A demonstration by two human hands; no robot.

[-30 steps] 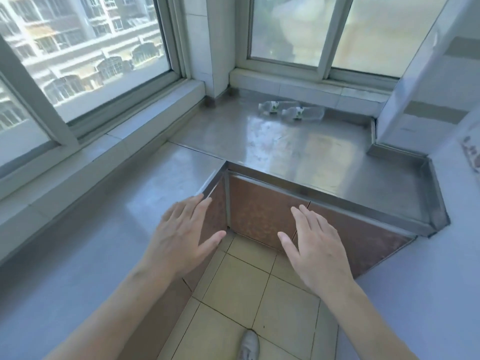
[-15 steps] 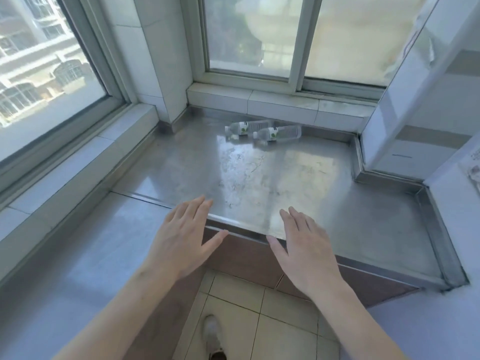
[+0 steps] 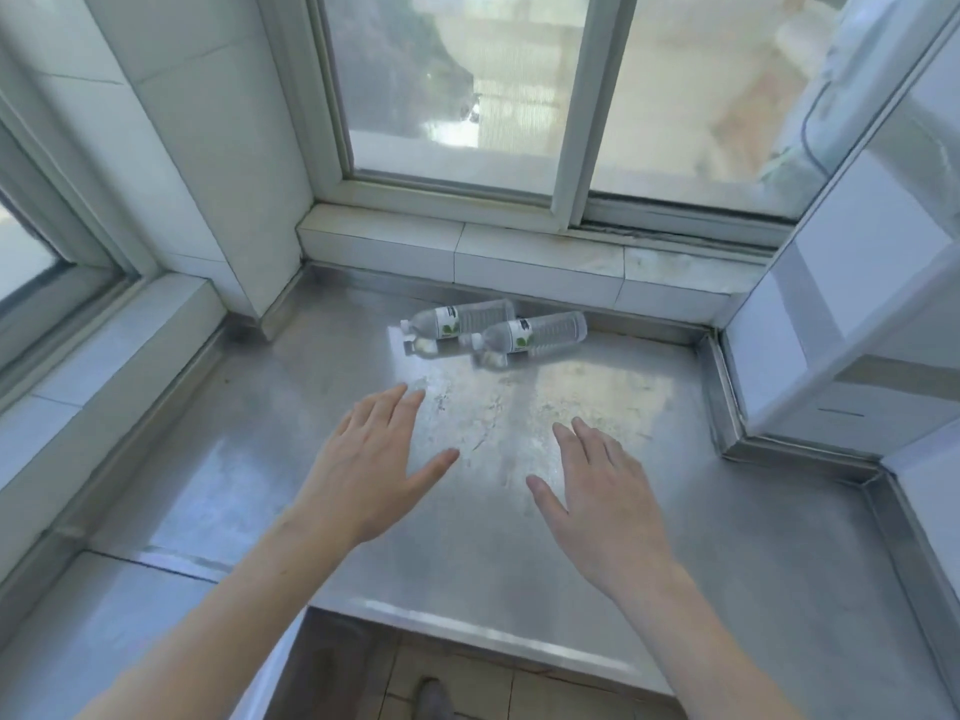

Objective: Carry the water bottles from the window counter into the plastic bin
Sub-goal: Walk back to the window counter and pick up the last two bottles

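Note:
Two clear water bottles with white and green labels lie on their sides on the steel window counter (image 3: pixel 597 563), close to the tiled sill under the window. The left bottle (image 3: pixel 460 320) lies slightly farther back; the right bottle (image 3: pixel 535 334) touches it, and both caps point left. My left hand (image 3: pixel 371 475) hovers over the counter with spread fingers, a short way in front of the left bottle. My right hand (image 3: pixel 602 491) is open too, nearer me and right of centre. Neither hand touches a bottle. No plastic bin is in view.
A white tiled sill (image 3: pixel 535 262) and sliding windows stand behind the bottles. A tiled pillar (image 3: pixel 208 163) fills the back left corner. A white box-like surface (image 3: pixel 852 324) borders the counter's right side. The counter's front edge drops to a tiled floor where a shoe (image 3: pixel 434 698) shows.
I have moved closer to the counter. Both hands have travelled forward from above the floor gap to over the steel surface, nearer the bottles. The bottles have not moved.

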